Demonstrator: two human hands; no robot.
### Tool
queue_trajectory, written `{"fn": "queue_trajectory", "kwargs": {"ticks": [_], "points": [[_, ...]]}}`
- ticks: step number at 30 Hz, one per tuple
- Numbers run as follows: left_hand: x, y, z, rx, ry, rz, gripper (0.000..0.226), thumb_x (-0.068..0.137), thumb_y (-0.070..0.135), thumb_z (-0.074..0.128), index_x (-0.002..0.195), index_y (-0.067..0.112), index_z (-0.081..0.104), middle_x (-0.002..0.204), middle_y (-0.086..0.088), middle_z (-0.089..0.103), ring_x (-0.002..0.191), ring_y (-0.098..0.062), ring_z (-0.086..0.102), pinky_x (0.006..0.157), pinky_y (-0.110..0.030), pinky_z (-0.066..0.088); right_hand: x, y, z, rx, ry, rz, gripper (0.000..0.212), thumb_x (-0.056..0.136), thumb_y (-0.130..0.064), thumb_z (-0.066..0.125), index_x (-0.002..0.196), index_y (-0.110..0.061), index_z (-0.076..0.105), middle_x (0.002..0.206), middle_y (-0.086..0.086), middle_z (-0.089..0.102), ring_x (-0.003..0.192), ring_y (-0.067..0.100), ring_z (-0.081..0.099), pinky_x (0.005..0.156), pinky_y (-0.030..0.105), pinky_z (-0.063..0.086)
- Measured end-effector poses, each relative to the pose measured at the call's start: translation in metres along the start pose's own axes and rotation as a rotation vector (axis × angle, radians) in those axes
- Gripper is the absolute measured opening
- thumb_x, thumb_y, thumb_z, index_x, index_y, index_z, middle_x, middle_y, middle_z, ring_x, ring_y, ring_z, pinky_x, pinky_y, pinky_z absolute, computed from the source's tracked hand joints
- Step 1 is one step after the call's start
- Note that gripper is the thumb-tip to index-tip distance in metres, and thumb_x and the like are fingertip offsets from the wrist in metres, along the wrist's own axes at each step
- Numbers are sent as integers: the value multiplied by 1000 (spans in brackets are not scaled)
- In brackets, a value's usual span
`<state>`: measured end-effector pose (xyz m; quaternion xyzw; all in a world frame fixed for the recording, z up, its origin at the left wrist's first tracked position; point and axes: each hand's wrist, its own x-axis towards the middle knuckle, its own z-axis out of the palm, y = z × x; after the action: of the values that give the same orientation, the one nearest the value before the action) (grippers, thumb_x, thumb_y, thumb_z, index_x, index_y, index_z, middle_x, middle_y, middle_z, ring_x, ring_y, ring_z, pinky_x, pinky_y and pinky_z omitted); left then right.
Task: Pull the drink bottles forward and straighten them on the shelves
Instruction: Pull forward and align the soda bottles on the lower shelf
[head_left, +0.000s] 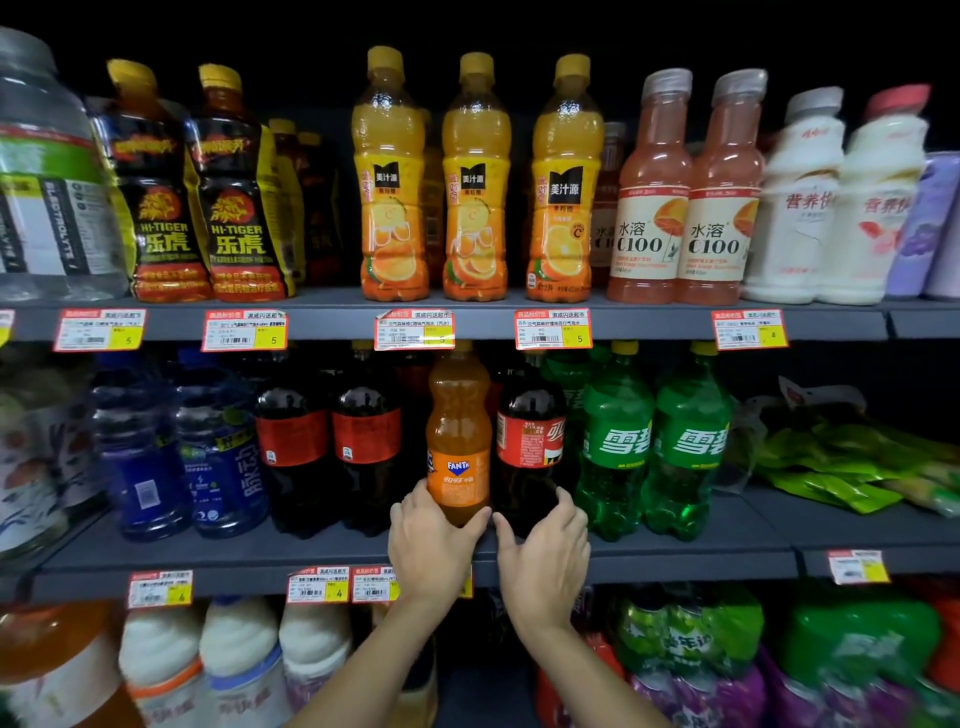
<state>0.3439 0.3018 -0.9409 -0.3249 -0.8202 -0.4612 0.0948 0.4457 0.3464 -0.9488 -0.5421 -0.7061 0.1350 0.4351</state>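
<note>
Here, Fanta bottle (460, 457) between left hand (431, 543) fingers (415, 496) (cola (530, 441) within right hand (545, 551))

On your middle shelf (311, 551), the Fanta bottle (458, 436) stands just left of the cola bottle (530, 441), Sprite bottles (615, 441) further right, juice bottles (389, 182) on the shelf above (322, 297).

Light comes from above and in front, bright and even on the grey metal shelf edges (322, 325), with pitch black over the top row. Deep shadow sits behind the rows. The centre is sharp: the orange plastic Fanta bottle (458, 441) gripped by the left hand (428, 545), and the dark red-labelled cola bottle (530, 441) in the right hand (543, 551). Small glare spots show on the yellow-capped orange juice bottles (475, 182). The edges bow and smear. The big clear plastic jug (47, 182), the purple cans (930, 223) and the white bottom-shelf bottles (239, 649) are blurred.
</note>
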Motion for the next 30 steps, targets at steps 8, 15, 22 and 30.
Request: {"fn": "queue_trajectory", "kwargs": {"ticks": [8,15,22,30], "points": [[4,-20,-20,-26,-169,101,65,73,68,70,125,34,53,109,13,62,109,-12,52,85,-34,49,20,18,-18,-20,-111,-70,95,77,-65,73,147,-11,37,133,9,55,125,27,53,105,38,43],[-7,-1,-17,-14,-74,4,79,70,66,75,132,21,51,118,3,61,117,-19,51,87,-37,50,19,10,-17,-2,-132,-21,90,78,-67,71,143,-12,42,131,8,59,123,26,56,102,38,45],[-12,-1,-19,-58,-84,75,60,81,53,70,131,26,48,123,5,56,117,-19,49,91,-36,48,9,15,-21,17,-123,-94,89,88,-63,57,151,-6,32,141,13,51,129,28,51,104,40,43],[-10,-4,-21,-148,-72,16,75,77,52,78,137,21,48,123,5,55,120,-16,46,96,-32,42,17,11,-26,37,-168,-36,93,82,-58,71,151,-11,31,135,10,48,124,29,53,101,39,46]]}}
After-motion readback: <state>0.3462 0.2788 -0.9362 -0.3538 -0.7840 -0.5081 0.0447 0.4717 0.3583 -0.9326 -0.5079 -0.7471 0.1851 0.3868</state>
